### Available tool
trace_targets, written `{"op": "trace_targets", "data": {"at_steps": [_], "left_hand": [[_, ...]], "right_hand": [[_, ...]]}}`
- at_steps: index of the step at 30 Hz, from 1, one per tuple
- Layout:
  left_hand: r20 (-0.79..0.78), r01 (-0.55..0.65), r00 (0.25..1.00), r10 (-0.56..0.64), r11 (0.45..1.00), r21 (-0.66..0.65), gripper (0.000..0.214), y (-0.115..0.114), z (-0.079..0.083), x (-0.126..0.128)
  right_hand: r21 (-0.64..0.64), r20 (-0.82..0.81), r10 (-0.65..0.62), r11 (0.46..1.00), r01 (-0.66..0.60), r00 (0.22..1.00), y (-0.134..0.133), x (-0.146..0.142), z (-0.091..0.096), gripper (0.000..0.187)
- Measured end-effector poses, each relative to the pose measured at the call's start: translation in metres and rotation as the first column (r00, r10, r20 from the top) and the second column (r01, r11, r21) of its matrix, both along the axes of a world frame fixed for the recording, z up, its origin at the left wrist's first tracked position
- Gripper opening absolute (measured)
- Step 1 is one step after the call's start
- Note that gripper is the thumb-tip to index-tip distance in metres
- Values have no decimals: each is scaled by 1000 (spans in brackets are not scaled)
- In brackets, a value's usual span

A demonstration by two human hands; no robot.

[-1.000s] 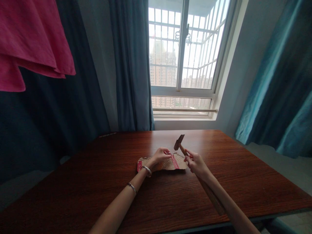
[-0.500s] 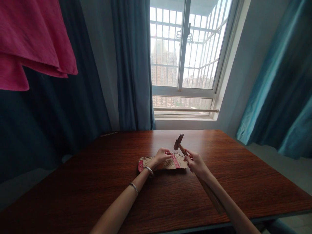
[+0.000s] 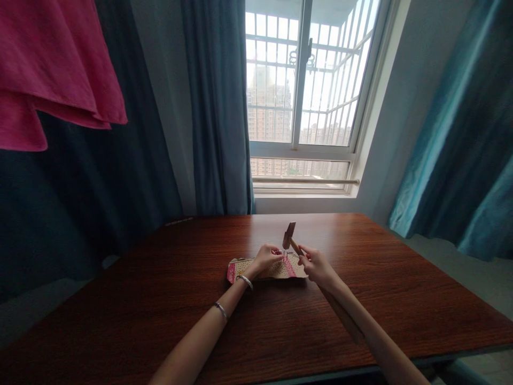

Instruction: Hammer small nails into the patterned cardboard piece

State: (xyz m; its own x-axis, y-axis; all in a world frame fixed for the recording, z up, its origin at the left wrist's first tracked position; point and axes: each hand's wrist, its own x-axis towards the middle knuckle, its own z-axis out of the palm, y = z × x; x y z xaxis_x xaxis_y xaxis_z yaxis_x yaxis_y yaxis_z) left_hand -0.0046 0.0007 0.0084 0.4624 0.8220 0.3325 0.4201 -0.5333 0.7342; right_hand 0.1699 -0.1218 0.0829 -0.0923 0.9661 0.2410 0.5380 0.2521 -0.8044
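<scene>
My right hand (image 3: 318, 266) is wrapped round the wooden handle of a hammer (image 3: 289, 235), gripped close to its head, with the rest of the handle running back under my forearm. The hammer head hangs just above thin upright nails (image 3: 286, 256). These stand on a beige, dotted piece with pink bands (image 3: 264, 271), which lies flat on the table; its material is unclear. My left hand (image 3: 266, 256) rests over that piece, thumb and fingers pinched together at the leftmost nail. My fingers partly cover the piece.
The brown wooden table (image 3: 192, 321) spreads around my hands, its front edge low in view. Behind it are a barred window (image 3: 296, 107) and a blue curtain (image 3: 218, 107). A pink cloth (image 3: 60, 69) hangs at upper left, and another curtain (image 3: 449, 133) at right.
The hammer head has moved slightly left and lower, towards the nails, along with my right hand. My left hand has stayed in place.
</scene>
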Motion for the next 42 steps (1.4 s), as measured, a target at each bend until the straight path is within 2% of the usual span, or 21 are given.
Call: {"op": "trace_targets", "data": {"at_steps": [11, 16, 21, 24, 27, 30, 33, 38, 42], "left_hand": [[5, -12, 1000, 12, 1000, 7, 33, -13, 13, -6], [-24, 71, 997, -73, 995, -69, 43, -7, 16, -25], [-79, 79, 993, -87, 992, -103, 47, 2, 13, -50], [-67, 58, 996, -64, 995, -86, 45, 1, 12, -60], [-78, 27, 997, -27, 1000, -7, 39, -3, 14, -64], [-85, -32, 996, 37, 997, 69, 34, -7, 16, -63], [-67, -61, 996, 66, 995, 83, 31, -8, 14, -61], [-44, -60, 997, 60, 998, -1, 33, -8, 4, -61], [-16, -94, 995, 94, 995, -39, 31, -8, -2, -61]], "right_hand": [[17, -29, -17, 1000, 17, 999, 4, 2, -3, 38], [28, -70, -23, 999, 25, 997, 0, 5, -4, 34], [26, -126, -21, 999, 24, 992, -3, 8, -7, 37], [-3, -159, -43, 999, 43, 986, -2, 11, -11, 39], [-39, -213, -56, 998, 48, 976, -1, 14, -14, 40], [-93, -312, -69, 995, 42, 947, 0, 18, -19, 46], [-142, -422, -120, 988, 64, 899, -1, 24, -24, 54], [-182, -549, -184, 978, 99, 815, -3, 36, -37, 61], [-215, -579, -238, 967, 136, 780, -2, 44, -49, 61]]}}
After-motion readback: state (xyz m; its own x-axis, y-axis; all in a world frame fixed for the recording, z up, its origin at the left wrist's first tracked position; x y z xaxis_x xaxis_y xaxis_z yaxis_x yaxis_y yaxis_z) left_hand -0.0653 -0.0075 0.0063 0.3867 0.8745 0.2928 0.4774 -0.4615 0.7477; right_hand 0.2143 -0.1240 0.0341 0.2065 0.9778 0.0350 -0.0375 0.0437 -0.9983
